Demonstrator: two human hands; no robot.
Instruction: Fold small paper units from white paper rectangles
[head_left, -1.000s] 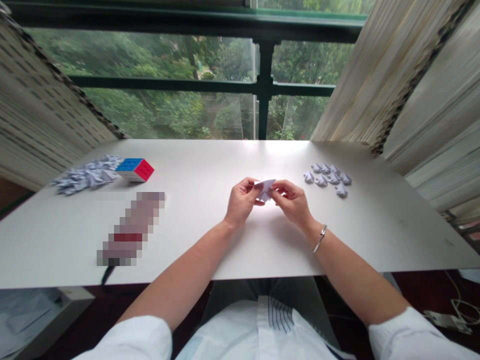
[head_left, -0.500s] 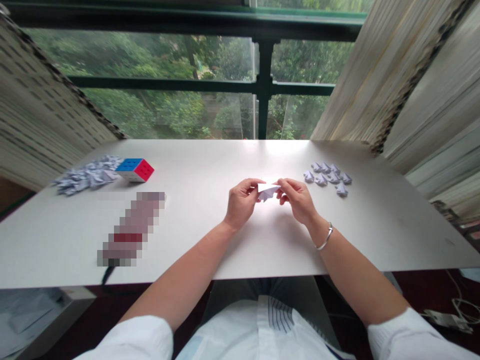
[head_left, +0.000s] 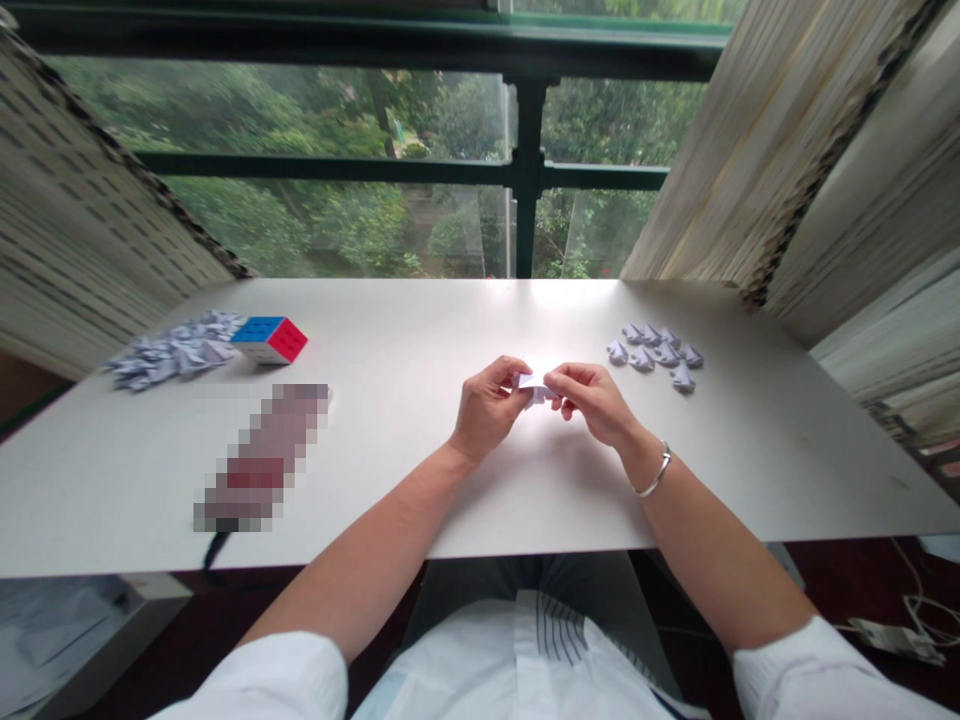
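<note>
Since the earlier frames, both hands had drawn closer together and the small paper piece (head_left: pixel 533 385) had shrunk between them, from a spread triangle to a narrow sliver. I judged that a further fold had been pressed into it.

Going from big to small: the white table (head_left: pixel 420 470) stretched before the window, and a pixelated patch (head_left: pixel 262 460) lay on its left side, its nature impossible to tell. Farther left sat a heap of folded paper pieces (head_left: pixel 169 352) just beside a Rubik's cube (head_left: pixel 270 338). On the right, well apart from my hands, lay a smaller cluster of folded paper units (head_left: pixel 654 354).

My left hand (head_left: pixel 487 410) had thumb and forefinger closed on the paper's left end; my right hand (head_left: pixel 594 402), with a bracelet (head_left: pixel 654 472) at the wrist, pinched the right end the same way. The paper was held just above the tabletop at the middle, between the two hands.

Most of it was hidden behind my fingertips, so I could not make out its creases or exact shape.
</note>
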